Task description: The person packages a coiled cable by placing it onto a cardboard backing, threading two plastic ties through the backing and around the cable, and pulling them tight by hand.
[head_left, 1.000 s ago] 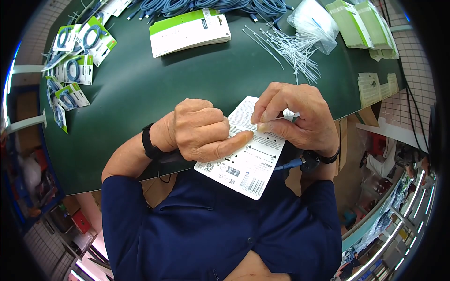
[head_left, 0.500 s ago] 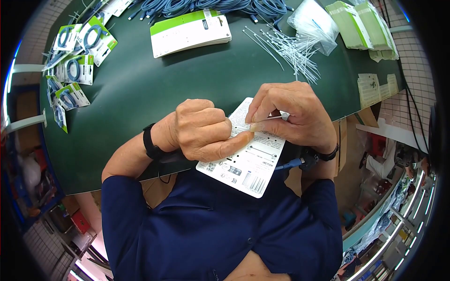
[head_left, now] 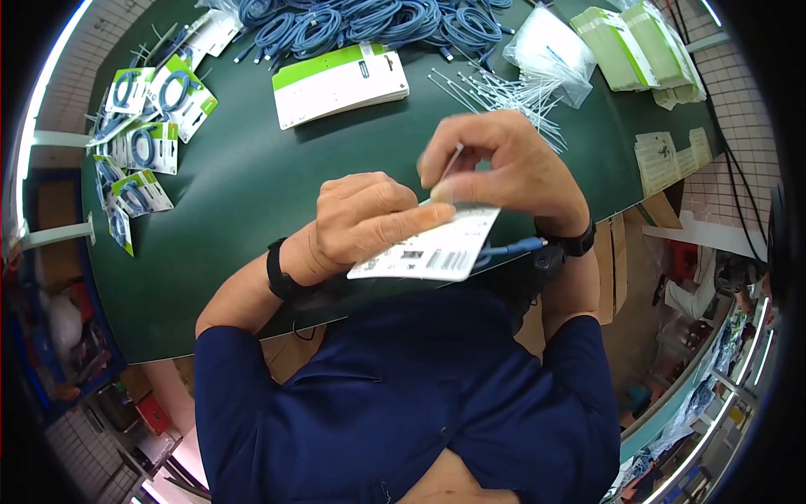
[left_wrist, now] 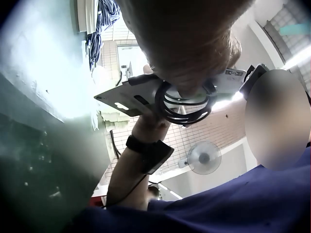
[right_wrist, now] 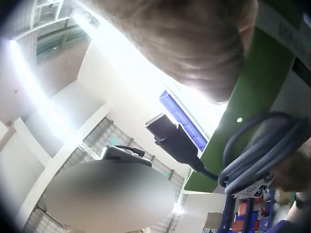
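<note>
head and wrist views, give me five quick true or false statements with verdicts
1. The left hand holds a printed card. True.
2. A red rope shows against the card. False: a blue-grey cable coil does.
3. The right hand pinches a white tie. True.
4. Loose ties lie beside a plastic bag. True.
5. The bag rests on bare wood. False: it rests on a green table.

Heaped cables (head_left: 395, 23), zip ties (head_left: 514, 94) and stacked cards (head_left: 336, 91) show a workshop.
</note>
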Available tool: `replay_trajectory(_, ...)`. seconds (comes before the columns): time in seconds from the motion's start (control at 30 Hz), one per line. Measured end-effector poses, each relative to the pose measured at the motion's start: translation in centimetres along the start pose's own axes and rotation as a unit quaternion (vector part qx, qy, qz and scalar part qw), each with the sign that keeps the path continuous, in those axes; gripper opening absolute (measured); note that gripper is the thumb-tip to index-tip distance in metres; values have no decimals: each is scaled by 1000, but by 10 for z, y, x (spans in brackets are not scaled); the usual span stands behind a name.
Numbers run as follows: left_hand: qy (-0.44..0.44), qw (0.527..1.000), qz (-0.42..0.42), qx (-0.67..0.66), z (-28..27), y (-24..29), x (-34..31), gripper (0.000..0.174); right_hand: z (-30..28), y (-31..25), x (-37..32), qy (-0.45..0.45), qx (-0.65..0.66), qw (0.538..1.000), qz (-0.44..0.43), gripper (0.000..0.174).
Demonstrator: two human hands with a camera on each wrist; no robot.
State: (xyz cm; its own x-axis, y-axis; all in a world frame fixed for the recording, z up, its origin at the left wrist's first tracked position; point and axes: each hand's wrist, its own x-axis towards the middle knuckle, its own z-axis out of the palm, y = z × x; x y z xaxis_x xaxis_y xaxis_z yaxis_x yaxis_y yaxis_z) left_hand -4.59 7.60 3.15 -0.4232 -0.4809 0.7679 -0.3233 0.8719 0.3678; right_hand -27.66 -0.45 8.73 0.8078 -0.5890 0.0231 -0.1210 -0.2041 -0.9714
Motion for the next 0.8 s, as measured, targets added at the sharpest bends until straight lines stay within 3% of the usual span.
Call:
replay_trajectory(0.03,11,999,-33,-15,0,-1,1,28,-1,0,3,2,-1,1000,-5,13)
replay_trajectory(0.07,9,999,-29,-11,1,-4,-2,28,-2,1,7,107,26,993,-30,12)
replay_trajectory(0.13,99,981,-168,13,7,-13,-14,25,-2,3,15,309,84,944,-82,11)
replay_trajectory(0.17,145,961,-235,26,7,-18,-17,24,-2,4,17,308,84,944,-89,11)
replay_trajectory(0.2,147,961,-231,32,6,-21,-10,24,-3,5,18,354,72,927,-100,12)
replay_trajectory(0.27,283,888,-336,-137,7,-28,11,24,-2,8,20,443,50,887,-121,14)
replay_trajectory(0.3,344,830,-379,-222,6,-30,20,24,2,10,23,441,50,887,-130,14)
replay_trajectory(0.33,345,833,-372,-218,3,-32,25,24,7,13,25,412,-17,895,-172,15)
replay_trajectory(0.4,381,766,-429,-291,0,-36,36,26,16,17,28,351,-155,889,-249,18)
replay_trajectory(0.43,396,727,-456,-327,0,-38,41,27,21,18,31,352,-157,887,-254,18)
replay_trajectory(0.5,410,721,-446,-337,4,-44,48,27,32,17,40,330,-283,842,-320,27)
replay_trajectory(0.63,435,706,-432,-355,11,-54,48,28,39,16,50,309,-414,791,-328,34)
replay_trajectory(0.8,421,724,-420,-349,19,-65,34,26,40,38,56,315,-436,776,-330,37)
